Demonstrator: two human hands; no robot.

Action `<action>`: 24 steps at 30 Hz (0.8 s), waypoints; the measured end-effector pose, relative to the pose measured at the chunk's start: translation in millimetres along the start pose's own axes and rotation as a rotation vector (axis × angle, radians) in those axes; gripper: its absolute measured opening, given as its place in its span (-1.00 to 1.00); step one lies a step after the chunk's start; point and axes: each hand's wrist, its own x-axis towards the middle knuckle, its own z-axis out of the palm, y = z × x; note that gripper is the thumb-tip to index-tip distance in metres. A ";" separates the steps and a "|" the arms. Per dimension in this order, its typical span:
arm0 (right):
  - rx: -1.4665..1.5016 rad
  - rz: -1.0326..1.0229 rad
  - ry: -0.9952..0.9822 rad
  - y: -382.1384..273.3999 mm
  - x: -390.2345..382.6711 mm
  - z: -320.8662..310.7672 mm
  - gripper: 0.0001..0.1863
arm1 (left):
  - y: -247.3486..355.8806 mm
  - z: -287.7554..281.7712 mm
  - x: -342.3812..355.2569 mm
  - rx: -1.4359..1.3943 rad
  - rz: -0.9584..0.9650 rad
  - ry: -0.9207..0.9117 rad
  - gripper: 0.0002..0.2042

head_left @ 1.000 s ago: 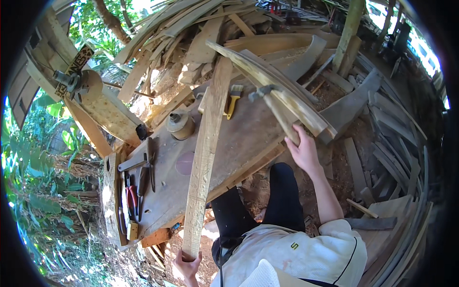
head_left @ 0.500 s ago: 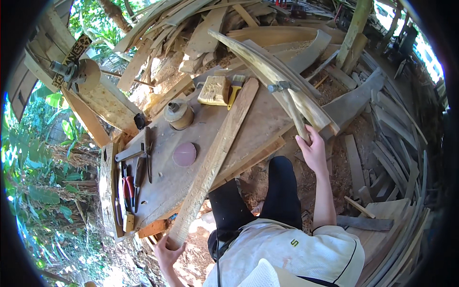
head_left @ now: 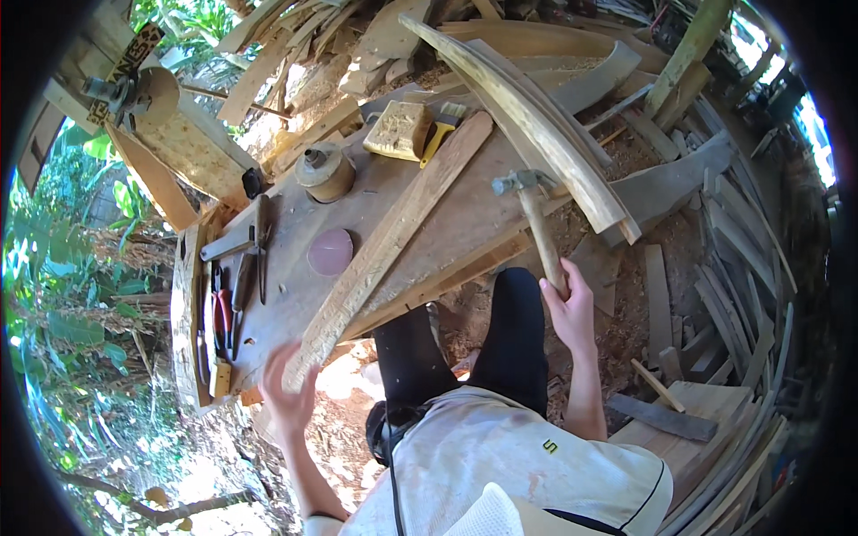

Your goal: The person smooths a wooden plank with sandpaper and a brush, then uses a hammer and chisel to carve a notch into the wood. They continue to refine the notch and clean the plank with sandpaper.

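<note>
A long flat wooden board (head_left: 402, 228) lies slantwise over the workbench (head_left: 384, 192), its near end jutting past the front edge. My left hand (head_left: 288, 393) is closed around that near end, thumb on one side and fingers on the other. In my right hand (head_left: 572, 308) is a hammer (head_left: 542, 234), gripped low on its wooden handle, head up and raised near the bench's right front edge. A round sanding disc (head_left: 331, 253) lies just left of the board. Beyond the board's far part sit a wood block (head_left: 398, 131) and a yellow-handled brush (head_left: 435, 145).
Red-handled pliers (head_left: 222, 308), a dark-handled tool (head_left: 241, 284) and other hand tools lie at the bench's left end. A round wooden piece with a metal top (head_left: 323, 172) stands behind the disc. Long planks (head_left: 545, 134) lean beyond the hammer; stacked wood (head_left: 728, 223) fills the right side.
The board's near end and my left hand have moved away from me toward the bench. The hammer has come nearer to me. The view has shifted slightly.
</note>
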 end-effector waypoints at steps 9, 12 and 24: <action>0.084 0.015 -0.048 3.5 -49.0 -11.1 -0.47 | 115.3 181.5 253.2 -0.203 0.204 -0.286 -0.76; 0.103 0.062 -0.023 12.9 -78.6 -15.0 -0.49 | 124.3 249.8 313.2 0.067 0.207 -0.444 -0.76; 0.067 0.070 -0.113 5.8 -117.9 -53.6 -0.50 | 125.3 286.3 353.5 0.397 0.239 -0.280 -0.65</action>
